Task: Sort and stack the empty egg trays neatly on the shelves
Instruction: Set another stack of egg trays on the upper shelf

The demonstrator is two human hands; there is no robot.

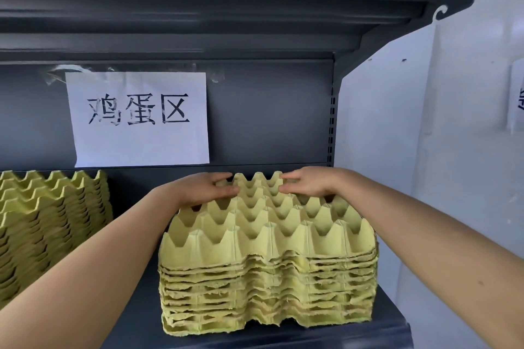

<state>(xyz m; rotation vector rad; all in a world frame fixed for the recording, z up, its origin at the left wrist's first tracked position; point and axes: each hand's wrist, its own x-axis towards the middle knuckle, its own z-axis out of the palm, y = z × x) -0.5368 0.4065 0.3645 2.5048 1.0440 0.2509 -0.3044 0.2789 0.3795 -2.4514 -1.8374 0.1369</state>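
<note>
While both hands lie on the far rows of the top tray [269, 221], we see the stack of egg trays [269, 289] standing on the dark grey shelf [392, 317], close to its right end and near its front edge. The left hand [208, 188] and the right hand [307, 183] point inward toward each other. Their fingers [229, 192] are stretched out nearly straight, pressing on the tray's peaks rather than curling round them, with each thumb along the back edge. Our right forearm hides the stack's far right corner, and our left forearm crosses the gap between this stack and a second stack [48, 224] of the same yellow-green trays. That second stack stands well apart at the left and is cut off by the frame. Behind the hands a white paper sign [139, 119] with three printed characters is taped to the back panel [269, 113]. An upper shelf [226, 3] juts out overhead. At the right a slotted upright [331, 127] closes off the back panel, and beyond it is a pale wall [411, 136] with another sheet of paper [517, 96] at the frame's edge.
</note>
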